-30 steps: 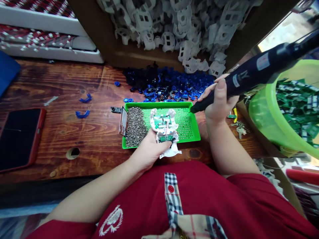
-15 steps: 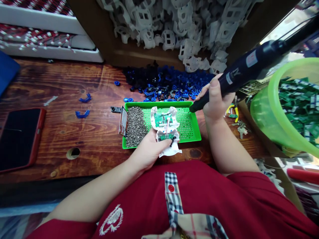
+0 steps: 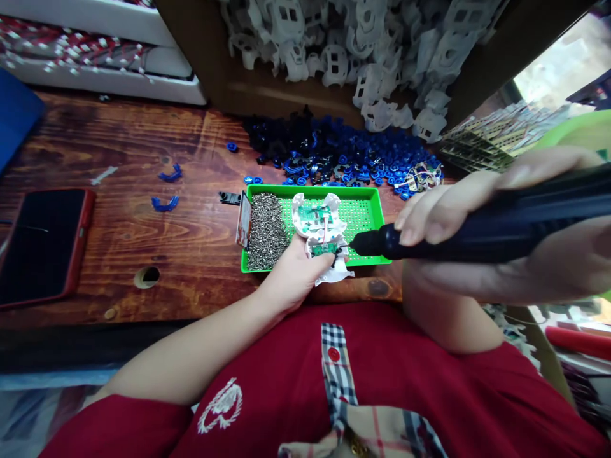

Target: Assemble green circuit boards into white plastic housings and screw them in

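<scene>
My left hand (image 3: 293,270) grips a white plastic housing (image 3: 334,273) in two halves, each with a green circuit board (image 3: 312,218) in it and a thin cable running between them. My left thumb presses a small black part on the nearer half. In my right hand (image 3: 477,210) is a dark electric screwdriver (image 3: 506,222), held nearly level. Its bit points left and reaches the right side of the nearer half, by the black part; whether it touches a screw cannot be made out. Under the housing is a green tray (image 3: 387,219) with a heap of small screws (image 3: 266,232) at its left.
Behind the tray lies a pile of blue and black plastic parts (image 3: 329,152). A box of white housings (image 3: 334,63) stands beyond. A phone (image 3: 42,245) and two blue pieces (image 3: 165,203) lie left. A light green bucket (image 3: 577,130) is at right.
My right hand has turned the screwdriver from steep to nearly level and brought its tip from the tray's right end to the housing. My left hand keeps its hold.
</scene>
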Available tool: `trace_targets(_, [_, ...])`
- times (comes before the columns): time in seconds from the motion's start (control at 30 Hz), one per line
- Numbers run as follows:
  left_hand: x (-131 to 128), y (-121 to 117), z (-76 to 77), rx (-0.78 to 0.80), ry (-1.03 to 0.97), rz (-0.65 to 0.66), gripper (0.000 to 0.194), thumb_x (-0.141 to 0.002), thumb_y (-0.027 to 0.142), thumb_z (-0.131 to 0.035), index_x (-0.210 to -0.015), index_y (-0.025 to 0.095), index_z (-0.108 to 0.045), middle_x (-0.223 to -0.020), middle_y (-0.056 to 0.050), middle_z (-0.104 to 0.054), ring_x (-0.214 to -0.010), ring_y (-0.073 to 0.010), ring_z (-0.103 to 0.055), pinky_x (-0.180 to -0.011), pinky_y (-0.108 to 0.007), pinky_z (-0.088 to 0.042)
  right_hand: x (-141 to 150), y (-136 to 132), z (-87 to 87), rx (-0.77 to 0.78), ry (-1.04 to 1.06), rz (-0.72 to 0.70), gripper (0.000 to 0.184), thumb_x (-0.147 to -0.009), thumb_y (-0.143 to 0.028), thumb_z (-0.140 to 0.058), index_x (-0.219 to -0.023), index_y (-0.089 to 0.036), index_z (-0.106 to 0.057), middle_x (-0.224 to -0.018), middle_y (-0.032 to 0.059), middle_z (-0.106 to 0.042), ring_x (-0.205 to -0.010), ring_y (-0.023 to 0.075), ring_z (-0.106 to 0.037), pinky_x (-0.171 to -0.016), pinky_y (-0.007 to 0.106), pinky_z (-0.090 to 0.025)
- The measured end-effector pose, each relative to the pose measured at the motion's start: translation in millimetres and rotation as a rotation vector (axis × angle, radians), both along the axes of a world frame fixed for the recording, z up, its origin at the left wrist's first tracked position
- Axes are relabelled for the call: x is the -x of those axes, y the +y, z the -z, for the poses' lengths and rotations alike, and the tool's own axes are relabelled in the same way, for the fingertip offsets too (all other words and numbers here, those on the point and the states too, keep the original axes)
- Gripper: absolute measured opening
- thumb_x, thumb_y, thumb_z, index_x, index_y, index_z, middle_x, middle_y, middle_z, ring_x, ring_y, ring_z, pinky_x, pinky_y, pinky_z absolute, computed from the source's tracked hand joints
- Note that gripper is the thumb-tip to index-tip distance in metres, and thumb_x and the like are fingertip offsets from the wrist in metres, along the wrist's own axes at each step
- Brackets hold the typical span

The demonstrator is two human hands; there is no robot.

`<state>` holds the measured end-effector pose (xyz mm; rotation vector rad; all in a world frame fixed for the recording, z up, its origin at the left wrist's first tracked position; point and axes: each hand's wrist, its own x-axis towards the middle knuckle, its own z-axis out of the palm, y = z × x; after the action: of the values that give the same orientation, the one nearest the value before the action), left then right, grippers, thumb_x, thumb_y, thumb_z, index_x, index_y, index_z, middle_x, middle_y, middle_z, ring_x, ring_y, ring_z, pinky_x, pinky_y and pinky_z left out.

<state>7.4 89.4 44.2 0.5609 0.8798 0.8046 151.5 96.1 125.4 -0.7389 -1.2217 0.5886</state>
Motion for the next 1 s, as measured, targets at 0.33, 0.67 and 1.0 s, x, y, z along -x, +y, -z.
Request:
trace_targets(0.33, [-2,-1,-2.3,-0.048,0.012,-0.011,0.056,-0.065,0.009,-0.067,-0.118,0.017,-0.048,-0.099,-0.004,-0.067,-0.084,-0.0169,-0.062,-0.084,-0.034,-0.046,17,4,11.2,-0.021,0.042,-0.013,0.034,-0.080,-0.057,-0.053,-0.078,-0.023,-0.050,-0.045,-0.0071,-0.046,-0.036,0.0107,-0.049,-0.037,0.026,-0.045])
trace_targets(0.67, [-2,1,2.5,-0.096,0.079,0.036,0.058,-0.065,0.008,-0.065,-0.119,0.017,-0.047,-0.115,-0.009,-0.062,-0.100,-0.0223,-0.059,-0.090,-0.037,-0.044,7,4,20.5,-0.131,0.019,-0.115,0.022,-0.081,-0.041,-0.055,-0.085,-0.020,-0.054,-0.051,-0.0038,-0.048,-0.040,0.0132,-0.051,-0.036,0.029,-0.045])
trace_targets(1.0, [-2,2,2.9,-0.122,0.048,0.050,0.054,-0.068,0.010,-0.064,-0.118,0.017,-0.047,-0.118,-0.011,-0.060,-0.105,-0.0246,-0.058,-0.091,-0.039,-0.044,13,-1,15.6,-0.047,0.018,-0.021,0.030,-0.081,-0.052,-0.052,-0.079,-0.022,-0.054,-0.049,-0.0045,-0.049,-0.037,0.0125,-0.049,-0.034,0.029,-0.044])
